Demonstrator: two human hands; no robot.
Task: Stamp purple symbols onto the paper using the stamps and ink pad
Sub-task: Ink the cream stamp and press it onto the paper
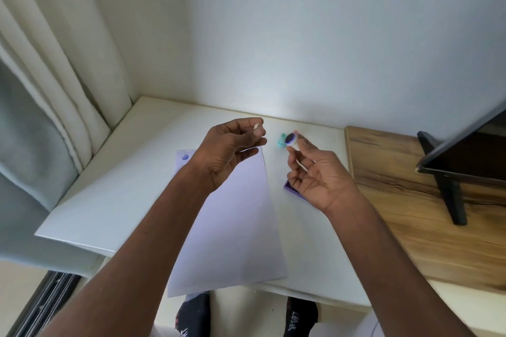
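A white sheet of paper [232,221] lies on the white table [109,200], with one purple stamped mark [185,157] near its far left corner. My right hand [315,175] holds a small round stamp [290,140] up above the table, its purple inked face turned toward me. My left hand [230,150] is raised over the paper's far edge, fingers curled, pinching a small whitish piece [257,126] at the fingertips. A teal stamp [282,141] stands on the table just behind the held stamp. The purple ink pad [290,188] is mostly hidden under my right hand.
A wooden board [410,200] adjoins the table on the right, carrying a dark screen on a black stand [449,189]. Curtains [54,76] hang at the left, and a white wall stands behind. My feet in black socks [301,314] show below the table's front edge.
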